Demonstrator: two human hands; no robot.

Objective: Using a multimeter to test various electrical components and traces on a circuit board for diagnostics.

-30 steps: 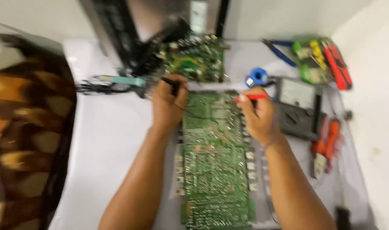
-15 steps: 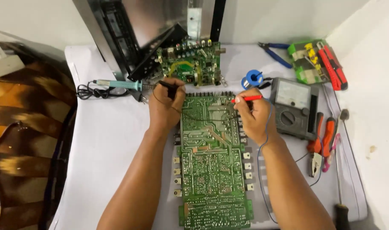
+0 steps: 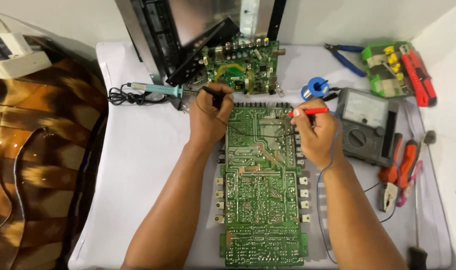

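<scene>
Probing of a long green printed circuit board point(image 3: 262, 185), lying solder side up along the middle of the white tabletop point(image 3: 138, 165). The left hand point(image 3: 209, 120), its grip closed on a black test probe point(image 3: 214, 95), works at the board's far left corner; the right hand point(image 3: 315, 132), its grip closed on a red test probe point(image 3: 308, 111), sets the tip near the far right edge. Both leads run toward the grey analogue multimeter point(image 3: 365, 125) just beside the right hand. By the look of it, testing is under way at the far end only; the near stretch of the board is untouched. A teal-handled soldering iron point(image 3: 158, 90) and a blue solder spool point(image 3: 315, 86) lie unused nearby.
</scene>
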